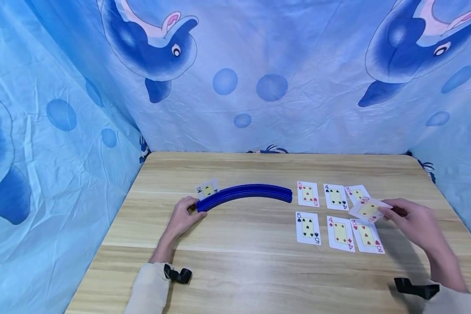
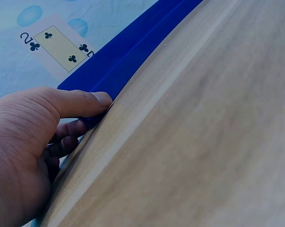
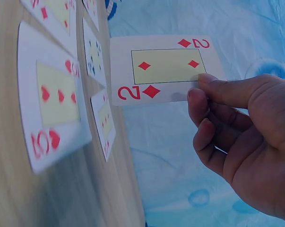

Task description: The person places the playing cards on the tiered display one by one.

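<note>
Between thumb and fingers my right hand [image 1: 416, 222] pinches a playing card, the two of diamonds [image 3: 168, 66], held up above the cards on the right of the table. Beneath it in the head view lie the three of diamonds [image 1: 355, 192] and the three of hearts [image 1: 366, 237]. My left hand [image 1: 182, 218] grips the left end of a curved blue card holder [image 1: 247, 190], thumb on its near side. One card, the two of clubs [image 2: 55, 47], stands in that holder near its left end, its lower edge hidden by the blue wall.
Two rows of cards lie face up: the five of hearts [image 1: 308, 194] and four of spades [image 1: 336, 197] behind, the five of spades [image 1: 308, 228] and four of diamonds [image 1: 340, 233] in front. A blue dolphin-print curtain [image 1: 251, 52] hangs behind the wooden table [image 1: 239, 270].
</note>
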Tool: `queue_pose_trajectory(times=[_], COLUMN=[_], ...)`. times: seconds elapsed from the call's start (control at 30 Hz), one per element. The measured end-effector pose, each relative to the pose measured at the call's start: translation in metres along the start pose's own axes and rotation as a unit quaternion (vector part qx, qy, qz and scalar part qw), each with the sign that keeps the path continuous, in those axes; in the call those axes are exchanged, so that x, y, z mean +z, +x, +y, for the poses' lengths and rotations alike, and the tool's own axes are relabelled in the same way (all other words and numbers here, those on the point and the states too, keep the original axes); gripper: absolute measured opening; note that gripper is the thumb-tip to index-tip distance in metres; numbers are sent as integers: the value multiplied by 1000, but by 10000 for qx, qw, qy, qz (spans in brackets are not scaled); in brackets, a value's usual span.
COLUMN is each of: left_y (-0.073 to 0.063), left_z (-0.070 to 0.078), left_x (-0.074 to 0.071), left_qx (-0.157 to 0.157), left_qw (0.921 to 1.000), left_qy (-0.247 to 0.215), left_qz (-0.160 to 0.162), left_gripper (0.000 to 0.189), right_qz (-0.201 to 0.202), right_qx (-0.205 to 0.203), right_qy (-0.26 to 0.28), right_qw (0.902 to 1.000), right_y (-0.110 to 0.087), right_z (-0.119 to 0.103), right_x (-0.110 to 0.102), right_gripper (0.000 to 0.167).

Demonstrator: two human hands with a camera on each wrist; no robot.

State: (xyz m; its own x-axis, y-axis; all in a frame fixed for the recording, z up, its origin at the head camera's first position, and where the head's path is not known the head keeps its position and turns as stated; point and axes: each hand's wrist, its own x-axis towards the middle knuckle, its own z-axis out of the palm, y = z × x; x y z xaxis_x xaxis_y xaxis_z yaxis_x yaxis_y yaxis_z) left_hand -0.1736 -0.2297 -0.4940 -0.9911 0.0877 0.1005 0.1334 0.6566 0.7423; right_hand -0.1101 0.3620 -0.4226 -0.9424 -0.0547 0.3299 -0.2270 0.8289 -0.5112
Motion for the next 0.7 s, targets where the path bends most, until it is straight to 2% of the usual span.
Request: queue_pose_trajectory(times=[0.27,0.47,0.7], left_y=[0,-1,0], left_z=[0,-1,-2], left_x=[-1,0,0], left_qx=[12,61,67], left_qw=[10000,10000,10000], left_qy=[35,63,41], left_qz=[-10,15,5], left_gripper=[38,38,36], right_qz=[-130,-104,-216], right_qx=[-362,-699,-822], right_qy=[201,222,376], right_qw=[9991,9973,9957], right_y=[17,30,45], right_z=[-19,-33,-51], right_x=[13,27,41], right_gripper=[22,16,16])
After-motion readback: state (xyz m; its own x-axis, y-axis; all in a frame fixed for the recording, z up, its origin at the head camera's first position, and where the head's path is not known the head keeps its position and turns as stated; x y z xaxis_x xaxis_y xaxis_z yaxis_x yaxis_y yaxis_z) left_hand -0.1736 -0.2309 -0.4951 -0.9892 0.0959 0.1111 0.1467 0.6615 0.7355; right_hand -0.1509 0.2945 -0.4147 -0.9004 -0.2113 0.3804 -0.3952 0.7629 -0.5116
